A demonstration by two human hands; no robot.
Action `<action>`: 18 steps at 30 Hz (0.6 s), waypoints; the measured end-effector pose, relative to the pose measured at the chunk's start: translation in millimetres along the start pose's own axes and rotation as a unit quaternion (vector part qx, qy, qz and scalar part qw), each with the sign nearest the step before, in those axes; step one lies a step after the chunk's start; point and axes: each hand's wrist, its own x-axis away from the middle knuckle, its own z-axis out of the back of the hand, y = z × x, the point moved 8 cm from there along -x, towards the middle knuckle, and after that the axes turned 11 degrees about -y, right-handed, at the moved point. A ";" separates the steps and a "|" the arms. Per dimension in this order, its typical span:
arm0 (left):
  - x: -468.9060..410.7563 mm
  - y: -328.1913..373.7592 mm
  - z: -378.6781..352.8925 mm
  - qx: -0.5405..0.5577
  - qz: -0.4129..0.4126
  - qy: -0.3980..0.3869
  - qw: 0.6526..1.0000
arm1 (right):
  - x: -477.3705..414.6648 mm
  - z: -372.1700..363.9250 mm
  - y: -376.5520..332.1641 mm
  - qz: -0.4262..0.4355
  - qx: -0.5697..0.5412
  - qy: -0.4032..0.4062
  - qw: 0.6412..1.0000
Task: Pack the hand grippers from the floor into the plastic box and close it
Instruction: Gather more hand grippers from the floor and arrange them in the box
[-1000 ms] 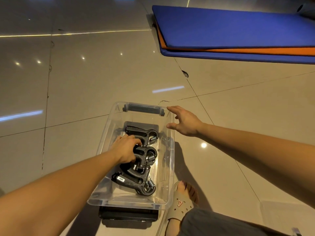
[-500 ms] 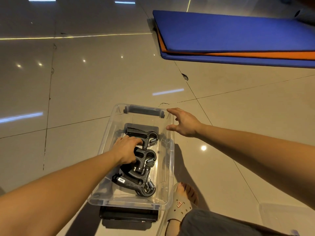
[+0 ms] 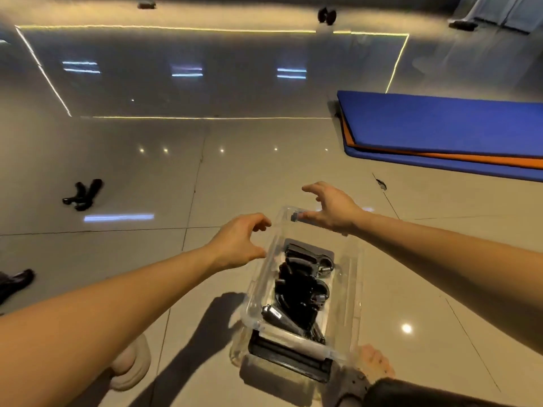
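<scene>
A clear plastic box (image 3: pixel 351 289) stands open on the tiled floor in front of me. Several black hand grippers (image 3: pixel 302 292) lie stacked inside it. My left hand (image 3: pixel 239 242) hovers just left of the box's far corner, fingers loosely curled and holding nothing. Over the far end of the box, by the dark latch (image 3: pixel 295 215), my right hand (image 3: pixel 330 207) is spread and empty. More black hand grippers lie on the floor: one (image 3: pixel 83 195) far to the left, another (image 3: pixel 16 282) at the left edge.
A blue and orange mat (image 3: pixel 440 133) lies at the right. Small dark objects (image 3: pixel 326 15) sit far away on the floor. My sandalled feet (image 3: pixel 129 365) flank the near end of the box. Glossy tiles surround the box.
My left hand has come out of the box and let go of the hand grippers. The view has tilted up and turned left, bringing the hand grippers on the floor into sight.
</scene>
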 end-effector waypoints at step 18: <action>394.4 -124.6 209.4 0.062 0.211 0.295 0.930 | 64.5 -94.6 -410.5 0.253 0.004 -0.040 0.967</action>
